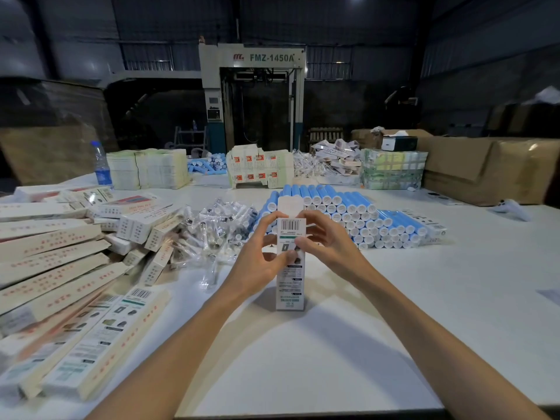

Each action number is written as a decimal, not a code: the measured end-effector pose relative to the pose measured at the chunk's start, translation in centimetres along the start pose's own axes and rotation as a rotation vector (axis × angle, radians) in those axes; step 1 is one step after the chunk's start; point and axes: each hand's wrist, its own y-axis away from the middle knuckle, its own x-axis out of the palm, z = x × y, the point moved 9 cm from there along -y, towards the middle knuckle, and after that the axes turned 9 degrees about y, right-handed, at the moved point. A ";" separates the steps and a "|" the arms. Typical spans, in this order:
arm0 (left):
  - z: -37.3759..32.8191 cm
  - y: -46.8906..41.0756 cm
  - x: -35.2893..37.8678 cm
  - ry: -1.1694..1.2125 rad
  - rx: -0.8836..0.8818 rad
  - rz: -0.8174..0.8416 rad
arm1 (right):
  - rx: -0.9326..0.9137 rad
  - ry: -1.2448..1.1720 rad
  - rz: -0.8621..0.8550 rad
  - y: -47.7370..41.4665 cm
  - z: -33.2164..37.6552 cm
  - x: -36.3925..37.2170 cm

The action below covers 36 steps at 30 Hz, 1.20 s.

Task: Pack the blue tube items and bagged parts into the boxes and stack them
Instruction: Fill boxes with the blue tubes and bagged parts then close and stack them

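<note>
A tall white printed box (pixel 290 286) stands upright on the white table (pixel 424 298), its top flap raised. My left hand (pixel 262 253) grips its left side and my right hand (pixel 325 241) grips its right side near the top. Behind the box lies a large stack of blue tubes (pixel 348 213) with white caps. A pile of clear bagged parts (pixel 218 228) sits to the left of the tubes. Packed boxes (pixel 60 268) lie piled on the left side of the table.
Flat box blanks (pixel 148 168) and more blue tubes (pixel 209 165) sit at the table's far edge, with a water bottle (pixel 101 165) at the far left. Brown cartons (pixel 485 168) stand at the right. A large machine (pixel 254 95) rises behind the table.
</note>
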 end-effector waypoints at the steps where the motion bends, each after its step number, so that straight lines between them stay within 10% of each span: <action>1: -0.1 0.0 0.0 -0.011 0.000 -0.003 | 0.002 0.006 0.007 0.0 0.0 0.1; 22: 0.4 -0.1 -0.2 -0.066 -0.031 0.038 | -0.091 0.192 -0.032 -3.9 3.1 -2.2; 36: 0.4 -0.1 -0.1 -0.115 -0.028 0.043 | 0.170 -0.311 0.001 -2.6 1.6 -1.7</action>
